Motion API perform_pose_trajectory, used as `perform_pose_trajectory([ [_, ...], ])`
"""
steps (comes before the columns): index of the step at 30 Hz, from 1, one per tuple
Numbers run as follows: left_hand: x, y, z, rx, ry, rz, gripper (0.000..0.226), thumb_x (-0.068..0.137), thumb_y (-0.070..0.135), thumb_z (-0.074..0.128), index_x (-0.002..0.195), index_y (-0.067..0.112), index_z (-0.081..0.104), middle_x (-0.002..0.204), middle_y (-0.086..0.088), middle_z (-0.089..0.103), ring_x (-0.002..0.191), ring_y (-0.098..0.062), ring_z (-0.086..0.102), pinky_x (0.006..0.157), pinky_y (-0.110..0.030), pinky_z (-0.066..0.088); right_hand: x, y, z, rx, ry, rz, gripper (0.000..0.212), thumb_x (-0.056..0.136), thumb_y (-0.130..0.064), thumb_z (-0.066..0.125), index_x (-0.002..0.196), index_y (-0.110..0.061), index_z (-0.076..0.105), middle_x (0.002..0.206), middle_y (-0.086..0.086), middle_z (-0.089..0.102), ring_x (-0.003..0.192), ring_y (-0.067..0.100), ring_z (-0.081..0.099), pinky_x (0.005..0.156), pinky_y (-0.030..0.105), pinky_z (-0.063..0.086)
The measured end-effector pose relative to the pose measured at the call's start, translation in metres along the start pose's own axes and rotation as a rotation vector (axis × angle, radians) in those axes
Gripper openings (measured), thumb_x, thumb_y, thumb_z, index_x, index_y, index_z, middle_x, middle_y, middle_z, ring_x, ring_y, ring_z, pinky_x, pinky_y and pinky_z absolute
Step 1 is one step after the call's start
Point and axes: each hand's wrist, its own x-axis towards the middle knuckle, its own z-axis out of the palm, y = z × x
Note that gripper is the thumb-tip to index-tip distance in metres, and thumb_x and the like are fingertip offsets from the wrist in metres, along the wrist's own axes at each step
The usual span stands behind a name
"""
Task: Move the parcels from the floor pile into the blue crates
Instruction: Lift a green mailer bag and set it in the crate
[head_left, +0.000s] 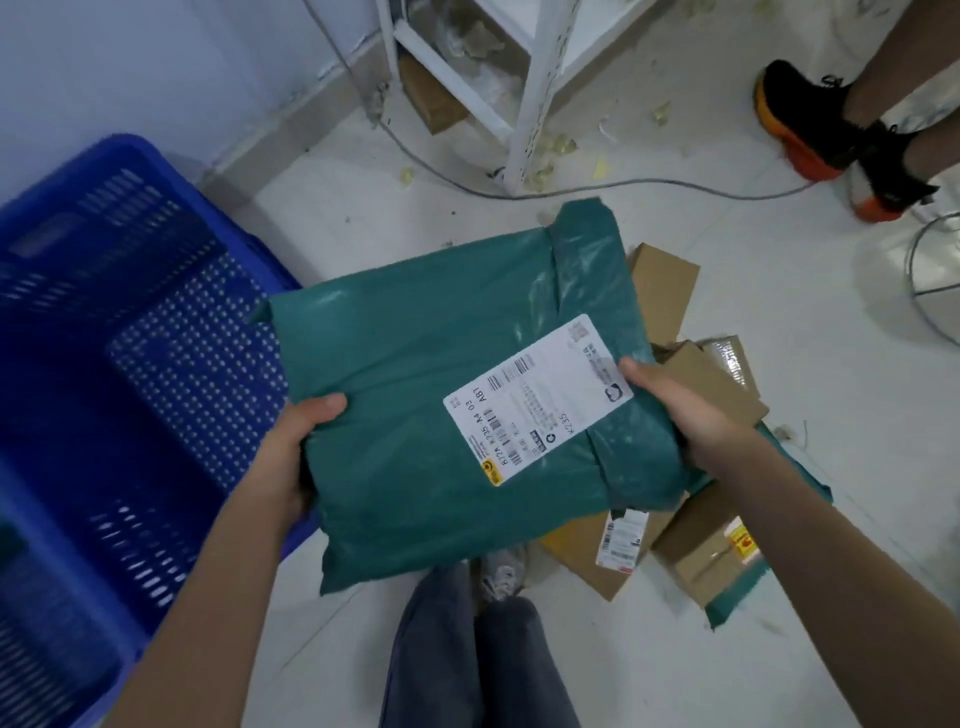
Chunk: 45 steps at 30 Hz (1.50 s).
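Observation:
A large green plastic mailer parcel (415, 374) with a white shipping label is held above the floor in both hands. My left hand (291, 457) grips its near left edge, and my right hand (685, 415) grips its right side beside the label. A blue perforated crate (130, 364) stands on the floor directly left of the parcel, and what shows of its inside holds nothing. Beneath and to the right of the parcel lies the floor pile (711, 525) of brown cardboard boxes and another green mailer, partly hidden by the held parcel.
A white metal shelf frame (524, 104) stands at the back, with a grey cable (623, 184) trailing across the floor. Another person's feet in black and orange shoes (831, 135) stand at the far right. My own legs (467, 649) are below the parcel.

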Motion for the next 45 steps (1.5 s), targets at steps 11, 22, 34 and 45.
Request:
perform_pose_trajectory([
  [11, -0.167, 0.034, -0.049, -0.102, 0.232, 0.143, 0.025, 0.062, 0.05, 0.071, 0.08, 0.034, 0.076, 0.08, 0.002, 0.076, 0.069, -0.016, 0.073, 0.054, -0.029, 0.056, -0.085, -0.01, 0.119, 0.131, -0.141, -0.08, 0.065, 0.065, -0.039, 0.071, 0.121, -0.007, 0.061, 0.1, 0.015, 0.072, 0.087, 0.032, 0.068, 0.091, 0.05, 0.05],
  [22, -0.316, -0.037, -0.165, -0.442, 0.53, 0.204, 0.057, 0.065, 0.047, 0.073, 0.117, 0.024, 0.063, 0.104, -0.006, 0.073, 0.087, -0.024, 0.072, 0.061, -0.035, 0.058, -0.129, 0.027, 0.283, -0.253, -0.381, -0.076, 0.071, 0.059, -0.055, 0.077, 0.116, -0.016, 0.066, 0.108, 0.01, 0.072, 0.101, 0.031, 0.068, 0.091, 0.045, 0.052],
  [34, -0.372, -0.088, -0.361, -0.592, 0.665, 0.149, 0.056, 0.065, 0.054, 0.075, 0.114, 0.029, 0.064, 0.106, -0.002, 0.073, 0.092, -0.024, 0.072, 0.071, -0.038, 0.058, -0.124, 0.123, 0.478, -0.436, -0.451, -0.051, 0.031, 0.066, -0.053, 0.071, 0.085, -0.029, 0.078, 0.097, 0.001, 0.076, 0.084, 0.017, 0.073, 0.069, 0.03, 0.057],
  [45, -0.364, -0.041, -0.525, -0.453, 0.574, 0.119, 0.056, 0.068, 0.052, 0.074, 0.118, 0.028, 0.062, 0.104, -0.002, 0.074, 0.089, -0.023, 0.072, 0.063, -0.035, 0.058, -0.096, 0.156, 0.611, -0.616, -0.432, -0.104, 0.073, 0.05, -0.054, 0.081, 0.11, -0.016, 0.064, 0.093, -0.001, 0.076, 0.082, 0.015, 0.074, 0.065, 0.027, 0.057],
])
